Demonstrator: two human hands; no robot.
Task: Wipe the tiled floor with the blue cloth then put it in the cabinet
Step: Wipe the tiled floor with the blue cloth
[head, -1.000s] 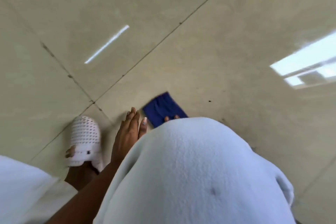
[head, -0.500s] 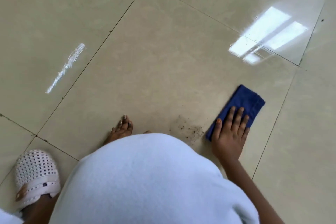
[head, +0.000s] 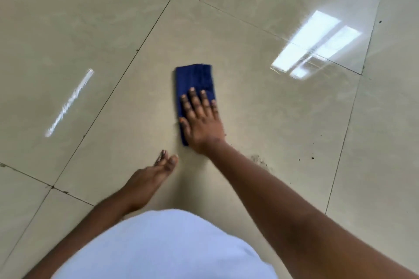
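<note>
Step in hand: wiping. Folded dark-blue cloth (head: pixel 195 88) lies flat on glossy beige tiled floor (head: pixel 260 102), mid-tile. Right hand (head: pixel 200 118) pressed on its near end, palm down, fingers spread. Left hand (head: pixel 149 180) flat on floor nearby, holding nothing. Dirt specks (head: pixel 259 159) remain by right forearm; next pass prob. needs to go there. Cabinet not in view.

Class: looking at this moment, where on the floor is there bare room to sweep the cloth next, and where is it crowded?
Bare tile lies left of the blue cloth up to the grout line, and beyond the cloth's far edge. It is crowded near the person: left hand rests on the tile, right hand presses the cloth, and dirt specks lie right of the forearm.
</note>
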